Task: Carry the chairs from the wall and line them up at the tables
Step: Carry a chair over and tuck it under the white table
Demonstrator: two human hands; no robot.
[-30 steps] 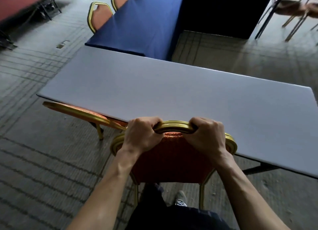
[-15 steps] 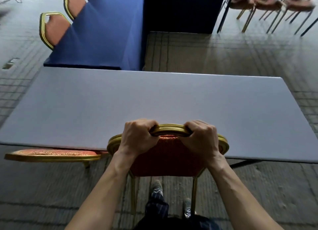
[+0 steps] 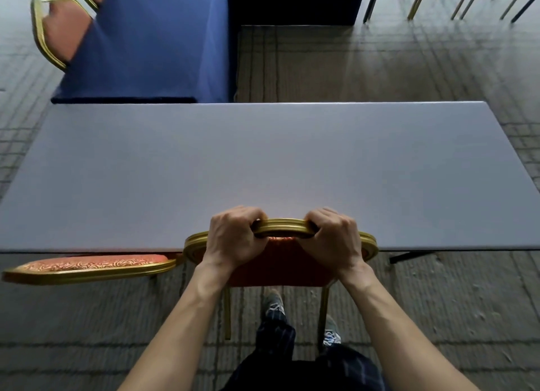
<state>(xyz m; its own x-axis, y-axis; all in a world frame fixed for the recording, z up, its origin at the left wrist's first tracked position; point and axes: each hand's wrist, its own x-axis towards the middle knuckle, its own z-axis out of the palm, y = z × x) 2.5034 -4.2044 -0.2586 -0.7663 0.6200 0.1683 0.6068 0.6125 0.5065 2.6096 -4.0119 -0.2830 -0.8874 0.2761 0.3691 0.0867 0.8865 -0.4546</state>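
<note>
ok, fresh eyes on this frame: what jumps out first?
The left hand and right hand grip the gold top rail of a red chair at bottom centre, at the near edge of the long grey table that fills the middle. A matching chair sits to its left at the same edge, and a blue-clothed table lies beyond, top left.

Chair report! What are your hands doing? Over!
Both gripping: left hand, right hand on chair top rail. Chair at grey table edge. Close on left: neighbour chair.

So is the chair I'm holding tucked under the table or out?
Tucked in: chair back at the table edge, seat hidden beneath.
</note>
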